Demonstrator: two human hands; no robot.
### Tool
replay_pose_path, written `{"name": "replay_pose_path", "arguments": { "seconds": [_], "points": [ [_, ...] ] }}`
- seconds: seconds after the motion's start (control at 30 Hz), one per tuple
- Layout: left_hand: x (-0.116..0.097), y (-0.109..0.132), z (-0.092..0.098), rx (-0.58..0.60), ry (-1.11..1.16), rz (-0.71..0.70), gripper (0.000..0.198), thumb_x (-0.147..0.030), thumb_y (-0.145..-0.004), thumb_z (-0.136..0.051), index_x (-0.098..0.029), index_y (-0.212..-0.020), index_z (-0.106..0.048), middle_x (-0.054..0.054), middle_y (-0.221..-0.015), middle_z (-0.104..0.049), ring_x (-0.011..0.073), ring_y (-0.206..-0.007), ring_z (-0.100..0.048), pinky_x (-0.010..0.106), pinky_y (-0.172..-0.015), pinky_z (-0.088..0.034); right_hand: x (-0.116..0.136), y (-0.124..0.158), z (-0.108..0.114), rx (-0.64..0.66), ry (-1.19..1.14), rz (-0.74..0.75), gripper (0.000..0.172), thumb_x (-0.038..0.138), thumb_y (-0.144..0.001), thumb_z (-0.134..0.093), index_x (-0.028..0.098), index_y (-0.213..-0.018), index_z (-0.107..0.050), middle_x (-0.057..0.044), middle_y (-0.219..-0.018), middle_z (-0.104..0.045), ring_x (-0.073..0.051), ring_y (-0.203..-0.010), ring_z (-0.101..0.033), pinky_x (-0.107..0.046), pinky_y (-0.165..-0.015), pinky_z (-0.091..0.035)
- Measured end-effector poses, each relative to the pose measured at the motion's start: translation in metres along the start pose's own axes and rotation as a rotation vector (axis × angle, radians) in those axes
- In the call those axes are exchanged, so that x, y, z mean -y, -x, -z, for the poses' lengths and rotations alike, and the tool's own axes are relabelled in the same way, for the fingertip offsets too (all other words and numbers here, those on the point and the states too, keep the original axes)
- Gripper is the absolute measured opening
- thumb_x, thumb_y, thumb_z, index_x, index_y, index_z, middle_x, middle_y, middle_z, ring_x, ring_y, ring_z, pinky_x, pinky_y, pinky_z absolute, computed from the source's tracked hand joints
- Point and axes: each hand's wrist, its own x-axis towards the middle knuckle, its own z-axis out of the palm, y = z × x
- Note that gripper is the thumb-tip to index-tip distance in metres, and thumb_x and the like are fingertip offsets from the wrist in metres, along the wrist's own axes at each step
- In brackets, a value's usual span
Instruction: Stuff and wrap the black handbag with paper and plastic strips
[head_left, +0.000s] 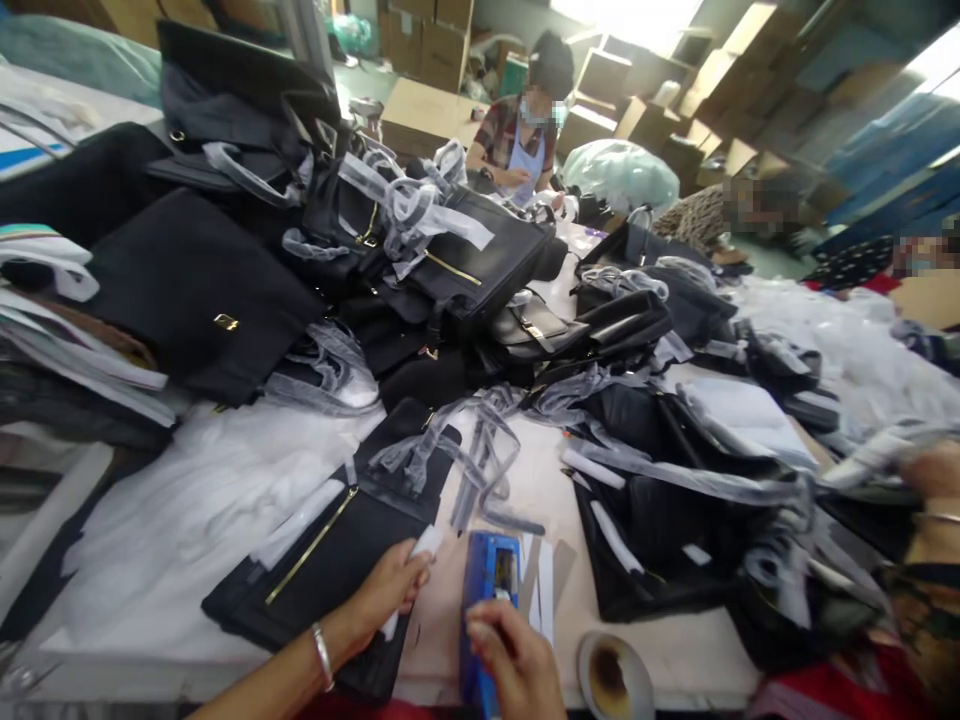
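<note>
My left hand [388, 590] is closed round a white strip [428, 542], whose ends stick out above and below the fingers. That hand is over a flat black bag [311, 570] with a gold zip. My right hand [517, 655] has its fingers pinched together over the near part of a long blue holder [476, 575], which looks like a tape dispenser. Whatever may be between those fingertips is too small to make out. Beside the holder lie several white and grey strips [546, 585]. Straps in clear wrapping [487, 460] lie just beyond it.
A round pot with brown residue [637, 675] stands right of my right hand. Black bags [480, 250] are piled across the table, with white wrapping [202, 510] at left. Another person's arm [930, 500] reaches in at right; a co-worker [525, 140] is at the far side.
</note>
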Motion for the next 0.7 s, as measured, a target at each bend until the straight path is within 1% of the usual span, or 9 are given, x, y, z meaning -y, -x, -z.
{"name": "replay_pose_path", "arguments": {
  "seconds": [0.03,0.1,0.17,0.23,0.33,0.47,0.6,0.67,0.7],
  "points": [
    [0.0,0.0,0.001,0.003,0.001,-0.005,0.05,-0.062,-0.073,-0.065,-0.018,-0.088,-0.049,-0.006,-0.067,-0.046,0.0058,-0.05,-0.034,0.018,-0.046,-0.022,0.008,-0.018,-0.007,0.021,-0.035,0.062,0.029,0.048,-0.091,-0.054,0.022,-0.09,-0.068,0.0,-0.074,-0.061,-0.016,-0.068,-0.056,-0.025,-0.062,-0.042],
    [0.0,-0.001,0.002,0.023,0.001,-0.019,0.049,-0.062,-0.075,-0.064,-0.018,-0.09,-0.05,-0.007,-0.067,-0.045,0.0058,-0.05,-0.033,0.018,-0.045,-0.021,0.019,-0.051,-0.021,0.065,-0.108,0.131,0.024,0.042,-0.089,-0.057,0.021,-0.092,-0.068,0.0,-0.072,-0.061,-0.014,-0.066,-0.054,-0.024,-0.061,-0.04],
    [0.0,-0.003,0.003,0.058,0.0,-0.024,0.049,-0.063,-0.077,-0.061,-0.017,-0.092,-0.05,-0.007,-0.066,-0.043,0.0054,-0.048,-0.03,0.019,-0.044,-0.018,0.022,-0.074,-0.032,0.101,-0.162,0.141,0.02,0.037,-0.088,-0.059,0.02,-0.092,-0.068,0.001,-0.069,-0.06,-0.014,-0.064,-0.053,-0.023,-0.06,-0.039],
    [0.001,-0.005,0.004,0.089,0.0,-0.013,0.049,-0.063,-0.08,-0.059,-0.017,-0.094,-0.05,-0.007,-0.067,-0.043,0.0049,-0.048,-0.027,0.019,-0.043,-0.016,0.018,-0.088,-0.037,0.116,-0.174,0.129,0.017,0.034,-0.086,-0.059,0.019,-0.088,-0.067,0.002,-0.067,-0.06,-0.014,-0.063,-0.053,-0.023,-0.059,-0.039],
    [0.002,-0.006,0.006,0.113,0.004,0.003,0.047,-0.059,-0.083,-0.057,-0.016,-0.099,-0.051,-0.006,-0.07,-0.045,0.0046,-0.049,-0.026,0.018,-0.043,-0.016,0.008,-0.098,-0.037,0.124,-0.155,0.102,0.014,0.031,-0.084,-0.059,0.018,-0.083,-0.066,0.002,-0.066,-0.057,-0.013,-0.063,-0.052,-0.022,-0.059,-0.038],
    [-0.002,-0.006,0.007,0.126,0.005,0.016,0.041,-0.055,-0.086,-0.056,-0.016,-0.1,-0.051,-0.006,-0.07,-0.044,0.005,-0.05,-0.027,0.018,-0.043,-0.016,0.001,-0.106,-0.034,0.16,-0.125,0.061,0.011,0.027,-0.084,-0.058,0.019,-0.084,-0.065,0.003,-0.065,-0.054,-0.012,-0.06,-0.049,-0.022,-0.056,-0.036],
    [-0.007,-0.005,0.007,0.133,0.012,0.044,0.038,-0.052,-0.086,-0.058,-0.017,-0.098,-0.05,-0.006,-0.069,-0.044,0.0057,-0.051,-0.028,0.017,-0.044,-0.019,0.002,-0.11,-0.034,0.18,-0.043,0.099,0.01,0.02,-0.085,-0.054,0.02,-0.085,-0.064,0.003,-0.069,-0.058,-0.013,-0.064,-0.053,-0.023,-0.061,-0.038],
    [-0.008,-0.006,0.008,0.137,0.012,0.055,0.038,-0.052,-0.086,-0.057,-0.017,-0.099,-0.05,-0.006,-0.069,-0.043,0.0058,-0.051,-0.028,0.017,-0.044,-0.019,0.003,-0.112,-0.035,0.179,-0.019,0.13,0.011,0.018,-0.085,-0.053,0.021,-0.092,-0.06,0.003,-0.07,-0.058,-0.013,-0.066,-0.055,-0.024,-0.063,-0.039],
    [-0.008,-0.006,0.009,0.144,0.012,0.061,0.038,-0.052,-0.086,-0.057,-0.017,-0.1,-0.05,-0.007,-0.069,-0.042,0.0058,-0.05,-0.027,0.018,-0.043,-0.018,0.005,-0.113,-0.034,0.176,-0.015,0.133,0.015,0.017,-0.084,-0.053,0.021,-0.098,-0.058,0.004,-0.069,-0.058,-0.013,-0.065,-0.055,-0.024,-0.062,-0.039]
  ]
}}
